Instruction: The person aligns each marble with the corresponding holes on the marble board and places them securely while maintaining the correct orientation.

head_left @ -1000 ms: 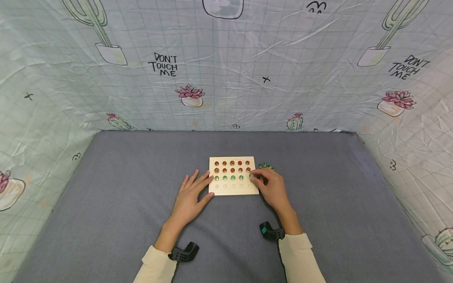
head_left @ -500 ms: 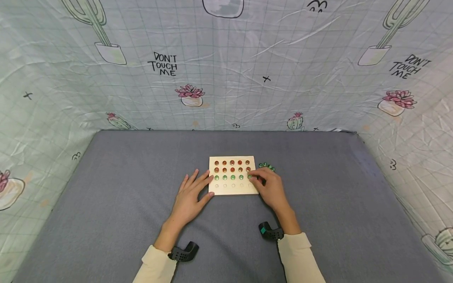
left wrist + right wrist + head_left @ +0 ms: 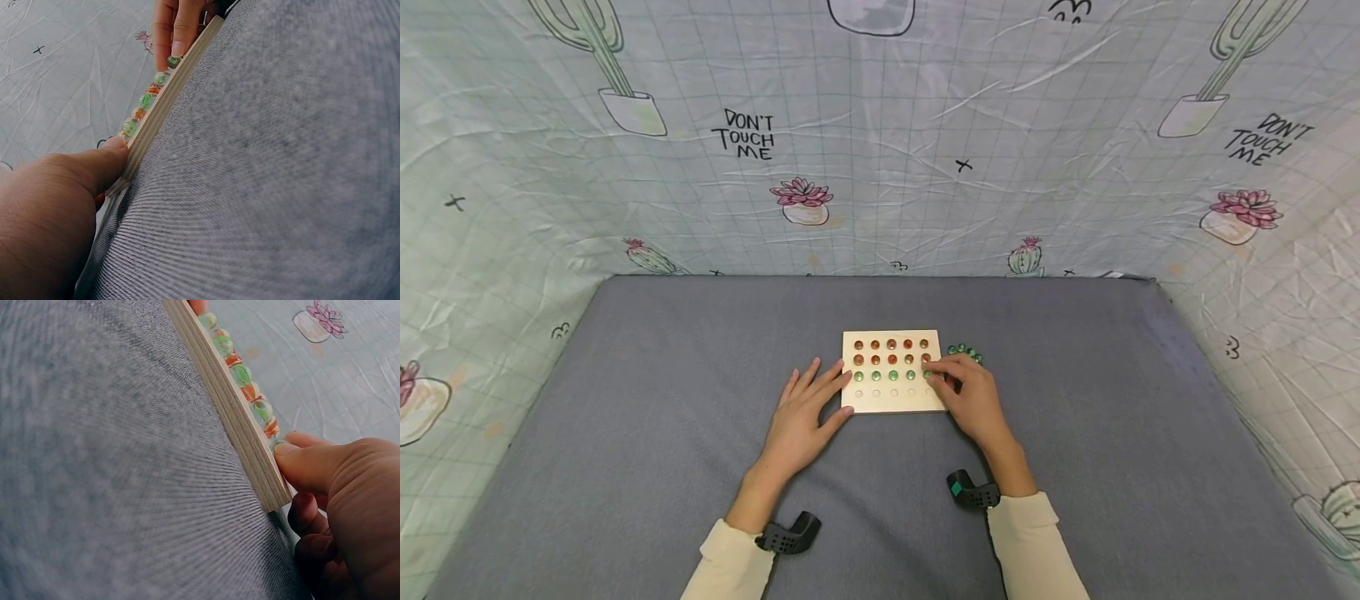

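A pale wooden board (image 3: 895, 406) lies on the grey cloth. Its two far rows hold orange-brown marbles (image 3: 892, 360); green marbles (image 3: 892, 376) sit in the third row, and the nearest row shows bare hollows. With thumb and index finger, my right hand (image 3: 976, 402) pinches a green marble (image 3: 174, 61) at the right end of the third row. That marble is mostly covered by the fingertips in the head view. My left hand (image 3: 799, 427) rests at the board's left edge, fingers spread and straight, its thumb (image 3: 109, 162) at the near left corner.
Several loose green marbles (image 3: 964, 352) lie just beyond the board's right edge, near the right hand's knuckles. Grey cloth (image 3: 700, 350) covers the table. A printed curtain (image 3: 880, 150) stands behind it and at both sides. Each wrist wears a black camera mount (image 3: 790, 534).
My right hand has shifted slightly left with the green marble, over the last place in the third row. The left hand has stayed where it was.
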{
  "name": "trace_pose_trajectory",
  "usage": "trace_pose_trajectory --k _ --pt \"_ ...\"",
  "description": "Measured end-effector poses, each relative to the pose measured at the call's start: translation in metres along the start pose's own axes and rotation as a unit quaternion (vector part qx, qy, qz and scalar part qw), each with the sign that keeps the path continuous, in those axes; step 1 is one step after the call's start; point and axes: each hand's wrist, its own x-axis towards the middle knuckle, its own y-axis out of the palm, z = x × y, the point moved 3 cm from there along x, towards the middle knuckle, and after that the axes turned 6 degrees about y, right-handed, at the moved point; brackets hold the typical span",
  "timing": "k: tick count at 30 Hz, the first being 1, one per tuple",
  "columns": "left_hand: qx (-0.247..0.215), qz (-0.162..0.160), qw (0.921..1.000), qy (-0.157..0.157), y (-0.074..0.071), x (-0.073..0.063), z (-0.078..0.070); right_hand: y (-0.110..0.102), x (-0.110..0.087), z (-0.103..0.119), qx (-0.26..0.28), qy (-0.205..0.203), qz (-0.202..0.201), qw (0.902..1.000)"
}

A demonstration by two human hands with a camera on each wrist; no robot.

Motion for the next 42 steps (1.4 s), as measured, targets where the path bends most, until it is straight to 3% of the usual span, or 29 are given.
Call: trace_pose_trajectory --k 14,26,35,42 --pt "0.002 0.002 1.0 -0.002 0.0 0.0 -0.001 -0.004 0.0 0.002 -0.001 -0.006 -0.002 1.0" --pt "0.007 0.002 1.0 -0.003 0.001 0.001 -0.001 -0.019 0.0 0.0 -0.006 -0.012 -0.041 0.9991" --pt "0.003 0.0 1.0 -0.002 0.001 -0.001 -0.002 -0.034 -0.002 -0.008 0.0 0.027 -0.052 0.9983" --pt "0.003 -0.004 1.0 0.001 0.0 -0.002 -0.002 -0.039 -0.003 -0.011 -0.002 0.032 -0.059 0.9978"
